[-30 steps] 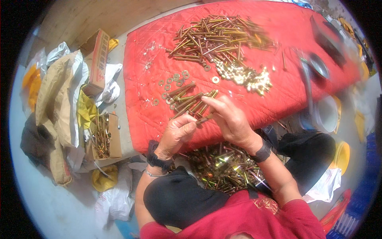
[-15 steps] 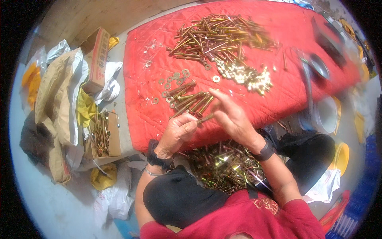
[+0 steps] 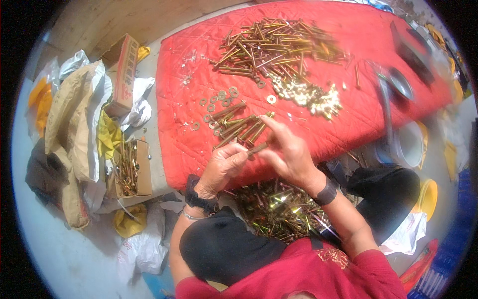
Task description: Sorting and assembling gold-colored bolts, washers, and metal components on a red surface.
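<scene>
My left hand [image 3: 225,167] is closed, pinching a brass-coloured bolt [image 3: 257,148] between thumb and fingers. The bolt points right, its far end reaching the gap between the thumb and forefinger of my right hand [image 3: 294,157]. That hand is open, forefinger stretched up and thumb lowered; whether it touches the bolt's end, or whether a nut sits there, I cannot tell. Just beyond both hands lies a small group of bolts [image 3: 234,128] on the red quilted cloth [image 3: 191,154]. Several flat washers [image 3: 211,107] are scattered at its left, and one washer [image 3: 271,99] lies apart.
A large heap of bolts [image 3: 269,47] and a pile of shiny nuts [image 3: 318,97] lie farther back. More bolts [image 3: 279,204] fill the space below the cloth's near edge. At left stand an open carton [image 3: 143,167] of bolts and paper sacks [image 3: 82,124]; a pale bucket [image 3: 409,144] is at right.
My right hand's thumb has dropped lower, below the bolt, and its gap to the forefinger has widened. My left hand keeps its pinch on the bolt almost in place.
</scene>
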A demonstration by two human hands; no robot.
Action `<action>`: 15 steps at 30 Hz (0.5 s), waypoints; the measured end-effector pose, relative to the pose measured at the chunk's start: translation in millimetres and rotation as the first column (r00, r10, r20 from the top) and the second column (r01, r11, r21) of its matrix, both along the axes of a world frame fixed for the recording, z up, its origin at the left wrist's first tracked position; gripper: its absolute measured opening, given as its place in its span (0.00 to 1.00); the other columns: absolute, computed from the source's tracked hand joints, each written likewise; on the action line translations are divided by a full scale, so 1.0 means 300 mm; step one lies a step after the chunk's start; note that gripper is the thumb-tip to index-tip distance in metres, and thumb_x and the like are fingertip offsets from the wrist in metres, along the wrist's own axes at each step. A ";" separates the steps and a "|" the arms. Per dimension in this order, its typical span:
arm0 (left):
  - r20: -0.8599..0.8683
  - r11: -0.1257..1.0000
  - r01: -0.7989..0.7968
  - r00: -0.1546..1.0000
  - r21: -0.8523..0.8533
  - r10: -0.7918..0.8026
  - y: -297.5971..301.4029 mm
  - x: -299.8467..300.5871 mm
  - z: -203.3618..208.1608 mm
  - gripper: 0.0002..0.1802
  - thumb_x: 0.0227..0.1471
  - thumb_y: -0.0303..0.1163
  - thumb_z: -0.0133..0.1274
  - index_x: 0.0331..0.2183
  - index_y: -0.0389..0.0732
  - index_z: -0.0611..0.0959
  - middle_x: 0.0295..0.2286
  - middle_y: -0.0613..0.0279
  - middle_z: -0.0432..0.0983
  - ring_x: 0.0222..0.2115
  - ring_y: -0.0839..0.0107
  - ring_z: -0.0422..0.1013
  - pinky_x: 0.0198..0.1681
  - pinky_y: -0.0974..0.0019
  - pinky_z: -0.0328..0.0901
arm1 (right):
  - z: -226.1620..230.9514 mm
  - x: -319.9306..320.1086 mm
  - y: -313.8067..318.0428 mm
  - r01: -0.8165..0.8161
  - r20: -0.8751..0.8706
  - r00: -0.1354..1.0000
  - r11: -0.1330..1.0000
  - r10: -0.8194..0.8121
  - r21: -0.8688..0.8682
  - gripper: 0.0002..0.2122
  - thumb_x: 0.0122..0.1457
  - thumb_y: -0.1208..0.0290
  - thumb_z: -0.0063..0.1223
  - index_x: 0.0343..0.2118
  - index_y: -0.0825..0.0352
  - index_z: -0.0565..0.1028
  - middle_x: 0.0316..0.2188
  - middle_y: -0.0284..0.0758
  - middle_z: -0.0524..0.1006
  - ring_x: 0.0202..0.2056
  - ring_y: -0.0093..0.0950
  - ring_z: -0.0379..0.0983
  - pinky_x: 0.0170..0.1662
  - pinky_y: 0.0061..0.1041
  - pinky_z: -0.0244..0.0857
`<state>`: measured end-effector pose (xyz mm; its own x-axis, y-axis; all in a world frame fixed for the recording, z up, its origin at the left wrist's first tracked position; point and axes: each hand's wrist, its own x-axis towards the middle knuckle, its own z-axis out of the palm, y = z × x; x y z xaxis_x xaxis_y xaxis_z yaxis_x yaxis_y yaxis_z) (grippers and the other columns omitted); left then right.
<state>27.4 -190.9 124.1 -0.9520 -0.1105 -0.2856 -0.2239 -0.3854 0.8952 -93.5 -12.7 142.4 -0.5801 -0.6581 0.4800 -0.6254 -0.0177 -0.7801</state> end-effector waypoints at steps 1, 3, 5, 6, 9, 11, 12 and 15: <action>0.013 1.000 0.001 1.000 -0.002 -0.001 0.002 -0.002 0.000 0.13 0.56 0.40 0.57 0.34 0.39 0.81 0.18 0.78 0.64 0.16 0.86 0.54 0.18 0.77 0.45 | 0.008 -0.001 -0.001 0.008 -0.079 0.997 0.999 -0.012 -0.052 0.26 0.54 0.76 0.58 0.57 0.64 0.66 0.31 0.44 0.74 0.33 0.41 0.75 0.34 0.34 0.70; 0.039 1.000 0.003 0.999 -0.006 -0.003 0.009 -0.002 -0.002 0.14 0.56 0.40 0.57 0.34 0.39 0.81 0.18 0.78 0.64 0.16 0.86 0.54 0.18 0.77 0.45 | -0.024 -0.005 0.007 -0.075 -0.006 0.997 0.997 0.075 0.023 0.26 0.53 0.76 0.57 0.57 0.64 0.66 0.34 0.45 0.73 0.34 0.42 0.75 0.34 0.34 0.70; 0.031 1.000 0.009 0.999 -0.008 -0.009 0.005 0.001 -0.006 0.14 0.56 0.41 0.57 0.34 0.39 0.81 0.18 0.78 0.64 0.16 0.86 0.54 0.18 0.77 0.46 | -0.022 -0.005 0.010 -0.085 0.025 0.996 0.996 0.084 0.035 0.26 0.53 0.77 0.57 0.56 0.64 0.66 0.35 0.44 0.73 0.32 0.43 0.74 0.34 0.34 0.70; 0.028 1.000 0.012 1.000 -0.009 -0.011 0.002 0.002 -0.007 0.14 0.56 0.41 0.57 0.34 0.39 0.81 0.18 0.78 0.64 0.17 0.86 0.54 0.18 0.77 0.46 | 0.002 -0.005 0.011 -0.052 0.018 0.998 0.999 0.052 0.011 0.25 0.53 0.77 0.56 0.56 0.64 0.67 0.34 0.44 0.74 0.31 0.43 0.74 0.34 0.34 0.70; 0.013 1.000 0.027 1.000 0.004 -0.027 0.002 -0.005 -0.001 0.13 0.56 0.40 0.56 0.34 0.39 0.80 0.18 0.78 0.63 0.16 0.86 0.53 0.18 0.77 0.46 | 0.000 -0.015 0.012 -0.044 -0.084 0.996 0.999 0.043 -0.012 0.26 0.53 0.77 0.57 0.57 0.64 0.66 0.31 0.42 0.75 0.29 0.43 0.74 0.33 0.34 0.70; 0.045 0.998 0.054 0.997 0.025 -0.055 0.017 0.001 -0.012 0.12 0.56 0.40 0.56 0.34 0.40 0.80 0.18 0.78 0.62 0.16 0.86 0.53 0.18 0.77 0.46 | -0.013 -0.018 -0.007 -0.040 -0.143 0.989 0.998 0.034 -0.040 0.26 0.54 0.74 0.58 0.57 0.64 0.66 0.29 0.43 0.74 0.28 0.39 0.74 0.31 0.33 0.68; 0.063 0.997 0.067 0.996 0.036 -0.069 0.020 0.005 -0.020 0.12 0.56 0.39 0.56 0.34 0.40 0.80 0.18 0.78 0.61 0.16 0.86 0.53 0.18 0.78 0.46 | -0.004 -0.016 -0.002 -0.006 0.017 1.000 1.000 0.005 0.030 0.26 0.54 0.73 0.58 0.57 0.64 0.66 0.30 0.43 0.74 0.29 0.37 0.74 0.32 0.32 0.68; -0.012 0.977 0.090 0.996 0.192 -0.089 -0.012 0.013 -0.017 0.11 0.56 0.38 0.57 0.35 0.40 0.79 0.19 0.74 0.66 0.16 0.85 0.54 0.17 0.78 0.46 | 0.005 -0.021 0.015 0.046 0.326 0.944 0.999 -0.051 0.021 0.24 0.59 0.68 0.56 0.57 0.65 0.66 0.33 0.39 0.75 0.30 0.29 0.73 0.35 0.27 0.68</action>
<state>31.3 -194.6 119.1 -0.9565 0.0321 -0.2900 -0.2624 -0.5290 0.8070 -99.8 -8.1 143.9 -0.7348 -0.6301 0.2509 -0.3369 0.0179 -0.9414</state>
